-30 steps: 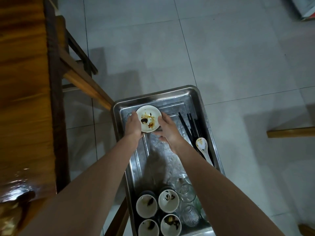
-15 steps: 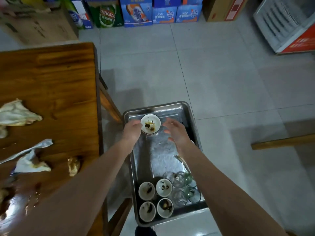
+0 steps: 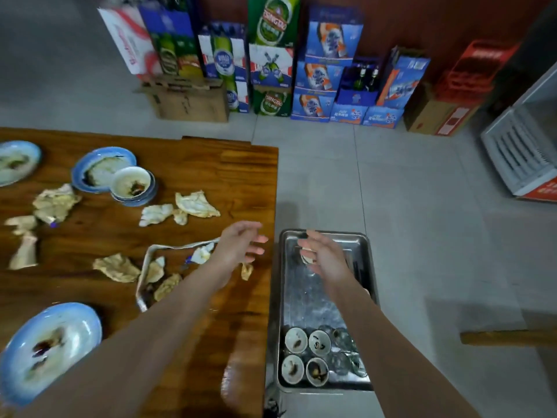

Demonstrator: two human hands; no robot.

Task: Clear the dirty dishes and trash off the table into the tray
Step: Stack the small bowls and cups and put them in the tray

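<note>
Two hands apart, empty, fingers relaxed: L hand [image 3: 239, 248] over table [image 3: 241, 176] edge, R hand [image 3: 325, 261] over tray [image 3: 310, 306] 12 o'clock end.

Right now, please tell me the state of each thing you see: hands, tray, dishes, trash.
left hand, open, empty, above the table edge.
right hand, open, empty, above the tray.
tray, partly filled.
cups, upright, dirty, in the tray.
bowl, dirty, on the table.
blue plate, dirty, on the table.
napkins, crumpled, on the table.
</note>
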